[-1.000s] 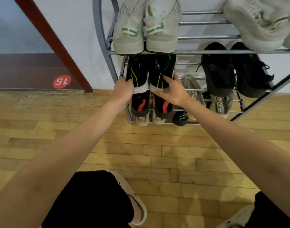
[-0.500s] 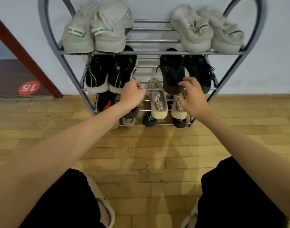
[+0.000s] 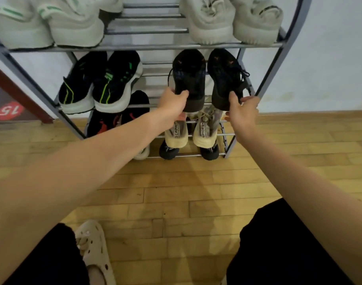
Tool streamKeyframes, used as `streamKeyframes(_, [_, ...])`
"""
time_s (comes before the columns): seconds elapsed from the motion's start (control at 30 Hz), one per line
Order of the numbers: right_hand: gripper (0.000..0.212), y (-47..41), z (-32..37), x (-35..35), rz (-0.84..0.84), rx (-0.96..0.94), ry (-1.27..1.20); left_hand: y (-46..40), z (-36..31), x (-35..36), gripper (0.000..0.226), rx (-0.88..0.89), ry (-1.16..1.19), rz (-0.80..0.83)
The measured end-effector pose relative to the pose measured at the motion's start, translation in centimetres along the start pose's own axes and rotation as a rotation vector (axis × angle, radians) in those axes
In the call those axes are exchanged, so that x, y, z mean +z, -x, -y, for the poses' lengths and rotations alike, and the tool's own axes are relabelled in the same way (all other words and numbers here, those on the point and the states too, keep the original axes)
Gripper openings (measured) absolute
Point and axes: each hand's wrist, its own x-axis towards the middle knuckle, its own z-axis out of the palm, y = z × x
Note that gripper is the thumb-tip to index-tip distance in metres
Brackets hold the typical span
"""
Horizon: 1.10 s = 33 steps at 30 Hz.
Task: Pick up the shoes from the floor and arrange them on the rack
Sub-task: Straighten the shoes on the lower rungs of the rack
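1. Left hand (image 3: 172,103): fingers curled round the heel of the left black lace-up sneaker (image 3: 190,79).
2. Right hand (image 3: 242,112): thumb on the heel of the right black lace-up sneaker (image 3: 225,78); grip apparently loose.
3. Both sneakers sit heel-out on the second shelf of the grey metal tube rack (image 3: 278,46), above beige sneakers (image 3: 204,130).

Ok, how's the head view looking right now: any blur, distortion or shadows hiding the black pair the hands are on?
Head view: wide-angle bending bows the rack uprights outward; the frame edges and forearms are soft, the centre fairly sharp. Soft, even light, no glare; faint shadows on the floor below the rack. The black shoes are dark and low in detail where the left hand and right hand touch them.
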Motion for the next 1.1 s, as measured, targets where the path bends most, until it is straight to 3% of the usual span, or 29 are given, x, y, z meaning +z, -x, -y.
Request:
streamKeyframes(0.1, [0.055, -1.4, -0.5, -0.1, 0.011, 0.12, -0.175, -0.5, 0.2, 0.6, 0.029, -0.048, 0.106, -0.005])
streamKeyframes(0.23, [0.043, -2.5, -0.7, -0.3, 0.052, 0.22, -0.422, -1.2, 0.0, 0.9, 0.029, -0.116, 0.313, -0.015])
streamKeyframes(0.3, [0.024, -2.2, -0.4, -0.3, 0.068, 0.214, -0.444, -1.4, 0.2, 1.1, 0.029, -0.101, 0.303, -0.039])
streamKeyframes(0.43, [0.023, -2.3, -0.2, -0.6, -0.017, 0.111, -0.378, -1.5, 0.4, 1.3, 0.032, -0.023, 0.248, -0.046])
streamKeyframes(0.6, [0.021, -3.2, -0.2, -0.8, 0.005, 0.089, -0.429, -1.6, -0.2, 2.4, 0.026, -0.004, 0.338, -0.028])
streamKeyframes(0.73, [0.028, -3.6, -0.8, -0.3, 0.031, 0.065, -0.363, -1.6, -0.1, 2.7, 0.028, 0.071, 0.191, -0.005])
streamKeyframes(0.83, [0.039, -3.3, -2.1, 0.4, -0.031, 0.053, -0.285, -1.3, 0.3, 1.3, 0.03, 0.171, -0.12, 0.012])
streamKeyframes(0.9, [0.034, -2.2, -3.7, 1.2, -0.063, 0.047, -0.176, -0.9, 1.1, 0.3, 0.027, 0.264, -0.278, -0.05])
streamKeyframes(0.97, [0.026, -1.2, -5.7, 2.2, 0.015, 0.031, -0.012, -0.7, 2.8, -0.4, 0.029, 0.311, -0.324, -0.101])
streamKeyframes(1.03, [0.025, -0.6, -7.8, 3.2, 0.195, 0.05, 0.194, -0.6, 5.3, -0.8, 0.031, 0.307, -0.394, -0.086])
streamKeyframes(1.1, [0.048, -0.7, -9.8, 3.7, 0.302, 0.136, 0.336, -0.5, 8.0, -0.8, 0.031, 0.263, -0.517, -0.026])
